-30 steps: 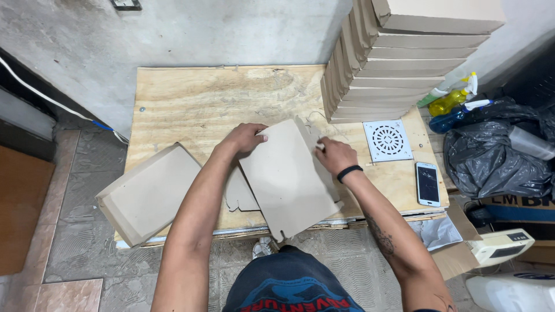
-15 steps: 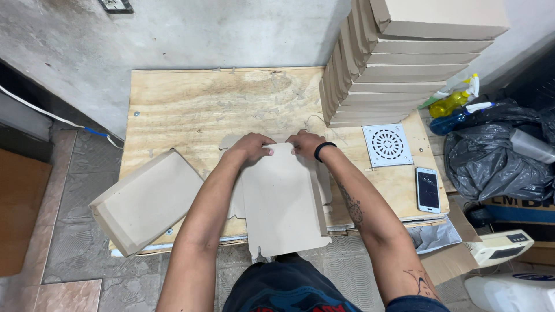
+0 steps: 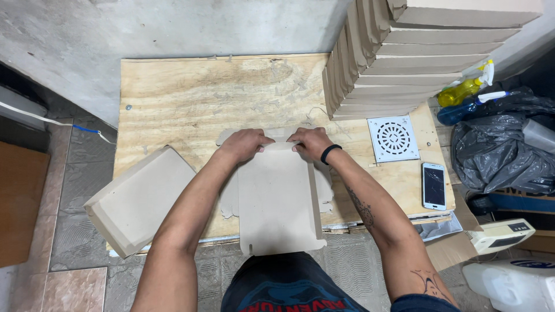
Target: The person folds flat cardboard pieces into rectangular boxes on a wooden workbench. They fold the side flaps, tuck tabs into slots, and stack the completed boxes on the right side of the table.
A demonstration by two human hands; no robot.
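Pressing both hands, left hand (image 3: 243,144) and right hand (image 3: 311,143), closed on the flat beige die-cut cardboard blank (image 3: 278,202); squaring its far edge seems key.

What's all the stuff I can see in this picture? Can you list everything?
flat cardboard blank: one, tan, on the board's near edge, under both hands
finished box: one, tan, left end of board, overhanging
stack of boxes: many, tan, far right
plywood board: one, pale wood, centre
drain grate: one, white, square, right of the hands
phone: one, white-edged with dark screen, near right corner
spray bottle: one, yellow, far right
plastic bag: one, black, right
left hand: on the blank's far edge
right hand: on the blank's far edge, black wristband
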